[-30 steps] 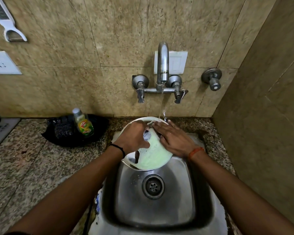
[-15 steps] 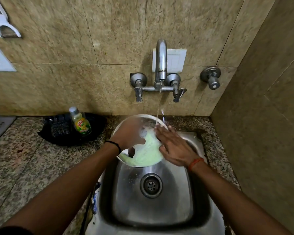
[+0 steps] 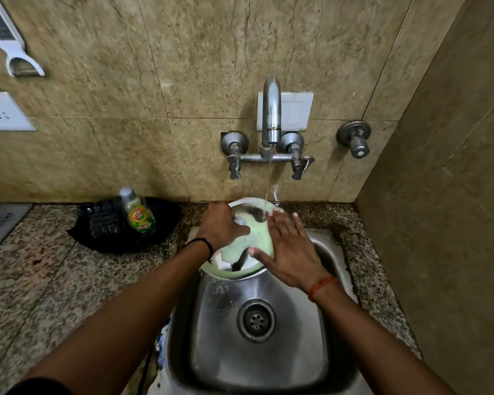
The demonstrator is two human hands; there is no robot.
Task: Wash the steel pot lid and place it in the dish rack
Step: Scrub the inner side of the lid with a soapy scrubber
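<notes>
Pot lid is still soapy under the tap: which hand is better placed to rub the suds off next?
Right, probably. The right hand lies flat and open on the soapy pot lid beside the water stream, free to rub. The left hand grips the lid, steadying it.

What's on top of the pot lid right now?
Pale green soap film covers the pot lid; tap water falls onto it. The left hand grips it, the right hand lies flat on it. Beneath them is hidden.

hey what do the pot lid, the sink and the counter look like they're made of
Pot lid: apparently steel, shiny grey where the greenish soap film has rinsed off. Sink: brushed stainless steel by its dull grey sheen and soft reflections. Counter: looks like polished granite, speckled brown, black and cream, though a stone-look surface can't be ruled out.
</notes>
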